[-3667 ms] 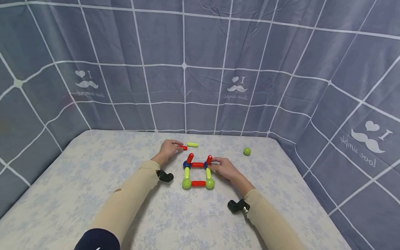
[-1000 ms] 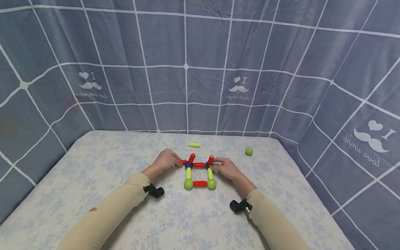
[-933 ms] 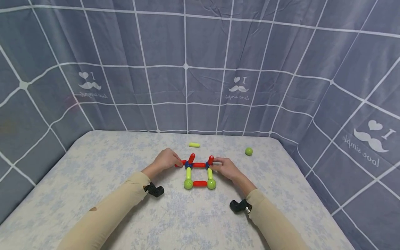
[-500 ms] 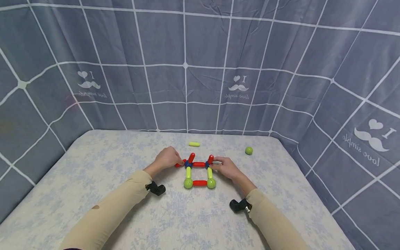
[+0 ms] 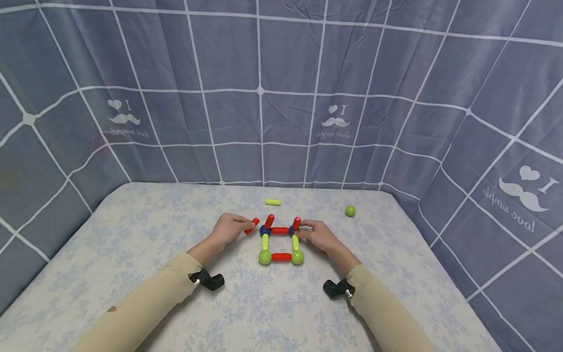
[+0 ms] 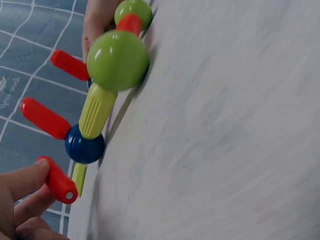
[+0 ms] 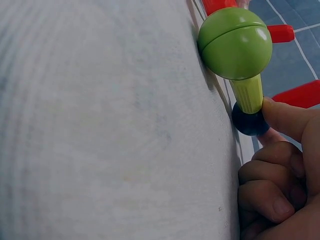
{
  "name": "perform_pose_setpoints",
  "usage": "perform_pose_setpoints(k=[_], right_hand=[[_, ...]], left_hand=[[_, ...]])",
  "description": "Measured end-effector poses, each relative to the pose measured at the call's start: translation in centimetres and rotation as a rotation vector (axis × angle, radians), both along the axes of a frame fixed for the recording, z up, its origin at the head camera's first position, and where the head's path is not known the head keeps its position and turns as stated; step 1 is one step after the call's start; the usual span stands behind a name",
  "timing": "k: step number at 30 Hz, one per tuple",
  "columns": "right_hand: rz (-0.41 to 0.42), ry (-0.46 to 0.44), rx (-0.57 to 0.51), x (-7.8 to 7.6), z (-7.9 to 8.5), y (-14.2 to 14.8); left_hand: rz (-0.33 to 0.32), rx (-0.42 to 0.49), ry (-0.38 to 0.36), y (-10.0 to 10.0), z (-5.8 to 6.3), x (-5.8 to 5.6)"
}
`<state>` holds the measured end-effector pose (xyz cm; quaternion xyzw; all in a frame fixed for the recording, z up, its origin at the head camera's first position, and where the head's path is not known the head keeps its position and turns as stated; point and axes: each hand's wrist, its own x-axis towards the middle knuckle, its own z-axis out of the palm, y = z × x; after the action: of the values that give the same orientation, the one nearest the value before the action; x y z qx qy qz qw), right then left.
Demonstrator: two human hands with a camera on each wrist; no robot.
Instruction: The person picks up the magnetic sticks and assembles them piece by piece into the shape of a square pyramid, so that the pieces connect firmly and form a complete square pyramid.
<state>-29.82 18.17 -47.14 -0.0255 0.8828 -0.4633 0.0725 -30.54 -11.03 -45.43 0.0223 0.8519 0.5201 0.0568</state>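
A square frame of magnetic rods and balls lies on the table. Its near corners are green balls point(image 5: 265, 257), its far corners a left blue ball point(image 6: 84, 145) and a right blue ball point(image 7: 248, 120). Red rods point(image 5: 281, 257) form the front and back, yellow-green rods point(image 6: 98, 111) the sides. From each blue ball another red rod point(image 5: 270, 221) sticks up at a slant. My left hand point(image 5: 226, 231) pinches a loose red magnetic rod point(image 6: 61, 181) between thumb and finger, apart from the left blue ball. My right hand point(image 5: 321, 236) pinches the right blue ball.
A loose yellow-green rod point(image 5: 273, 202) lies behind the frame. Farther right rests a loose green ball point(image 5: 350, 210). Blue-grey checked curtains point(image 5: 281, 117) hang around the back and sides of the cloth-covered table point(image 5: 264, 308).
My left hand brought the red rod from the back to the left blue ball, then drew it away left and turned it more upright. My right hand stayed on the frame.
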Motion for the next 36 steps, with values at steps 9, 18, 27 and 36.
perform_pose_setpoints(k=[9,18,27,36], right_hand=[[-0.003,-0.013,0.006,0.1,0.2,0.0],[0.012,-0.034,-0.015,0.1,0.2,0.1],[0.010,-0.038,-0.025,0.0,0.2,0.1],[0.003,-0.027,-0.015,0.0,0.2,0.1]], left_hand=[[0.052,0.246,-0.094,0.0,-0.6,2.1],[-0.032,0.484,-0.184,1.5,-0.7,4.2],[-0.073,0.544,-0.226,2.8,-0.5,5.5],[-0.076,0.527,-0.238,3.1,-0.8,6.2]])
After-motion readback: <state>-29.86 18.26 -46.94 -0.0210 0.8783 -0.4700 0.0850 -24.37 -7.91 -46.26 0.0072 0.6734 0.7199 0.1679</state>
